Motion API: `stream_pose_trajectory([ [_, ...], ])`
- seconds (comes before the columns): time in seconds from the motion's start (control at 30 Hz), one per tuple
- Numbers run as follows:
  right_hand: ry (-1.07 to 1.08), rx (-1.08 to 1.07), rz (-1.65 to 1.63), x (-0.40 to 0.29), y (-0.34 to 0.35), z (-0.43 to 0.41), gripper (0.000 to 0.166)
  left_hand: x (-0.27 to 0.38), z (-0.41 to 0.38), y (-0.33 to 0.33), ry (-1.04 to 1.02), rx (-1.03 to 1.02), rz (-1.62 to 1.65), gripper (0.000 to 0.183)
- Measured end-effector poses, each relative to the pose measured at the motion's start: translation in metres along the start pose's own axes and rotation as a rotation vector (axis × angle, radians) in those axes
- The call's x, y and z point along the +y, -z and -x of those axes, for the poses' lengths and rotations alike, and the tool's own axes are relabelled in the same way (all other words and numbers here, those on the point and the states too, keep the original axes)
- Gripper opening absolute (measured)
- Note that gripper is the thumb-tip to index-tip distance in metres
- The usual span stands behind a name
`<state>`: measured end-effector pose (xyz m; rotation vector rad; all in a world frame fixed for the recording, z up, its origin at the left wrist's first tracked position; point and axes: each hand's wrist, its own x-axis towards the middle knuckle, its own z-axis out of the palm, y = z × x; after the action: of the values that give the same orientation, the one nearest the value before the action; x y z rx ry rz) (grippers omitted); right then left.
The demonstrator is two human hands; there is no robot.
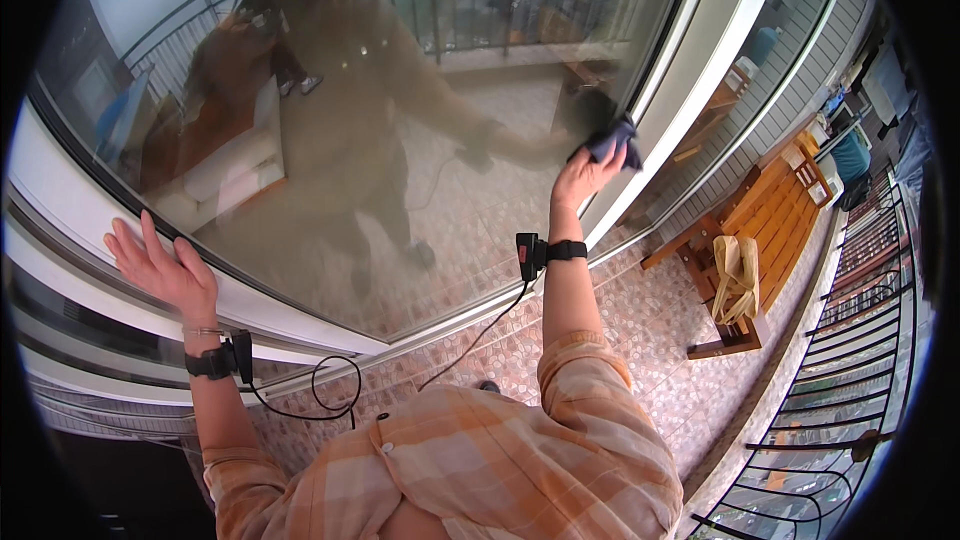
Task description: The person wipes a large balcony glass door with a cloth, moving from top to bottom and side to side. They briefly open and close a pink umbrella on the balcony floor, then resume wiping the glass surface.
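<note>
A large glass sliding door (pixel 480 240) in a white frame (pixel 709 67) stands before me, reflecting my body and the balcony. My right hand (pixel 586 174) presses a dark navy cloth (pixel 616 144) to the glass close to the frame's right side. The cloth is bunched under the fingers, which hide part of it. Over at the left, my left hand (pixel 166 270) is at the white frame's edge with fingers apart and nothing in it. Whether its palm touches the frame, I cannot tell. Each wrist wears a black strap with a small device.
Black cables (pixel 330 412) loop from the wrist devices in front of my body. To the right, a wooden bench (pixel 780 217) holds a tan cloth bag (pixel 735 277). A black metal railing (pixel 847 367) borders the balcony. The floor (pixel 645 315) has a stone-patterned tile.
</note>
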<state>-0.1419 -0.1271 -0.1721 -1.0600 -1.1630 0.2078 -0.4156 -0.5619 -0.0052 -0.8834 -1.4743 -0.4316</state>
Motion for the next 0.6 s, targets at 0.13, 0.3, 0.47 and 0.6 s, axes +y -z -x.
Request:
stream_pose_trajectory([
  [0.13, -0.398, -0.105, -0.006, 0.064, -0.013, 0.055, 0.046, 0.000, -0.004, -0.004, 0.005, 0.011, -0.002, 0.047],
  [0.3, -0.137, -0.286, -0.269, -0.083, 0.018, 0.079, 0.040, -0.004, 0.002, -0.006, 0.006, 0.019, -0.006, 0.047],
  [0.47, 0.752, -0.587, -0.223, -0.144, 0.049, 0.121, 0.047, -0.003, -0.001, -0.007, 0.001, 0.019, 0.003, 0.047],
  [0.6, 0.542, -0.423, -0.180, -0.103, 0.028, 0.083, 0.039, -0.010, 0.002, -0.006, 0.012, 0.011, -0.020, 0.048],
])
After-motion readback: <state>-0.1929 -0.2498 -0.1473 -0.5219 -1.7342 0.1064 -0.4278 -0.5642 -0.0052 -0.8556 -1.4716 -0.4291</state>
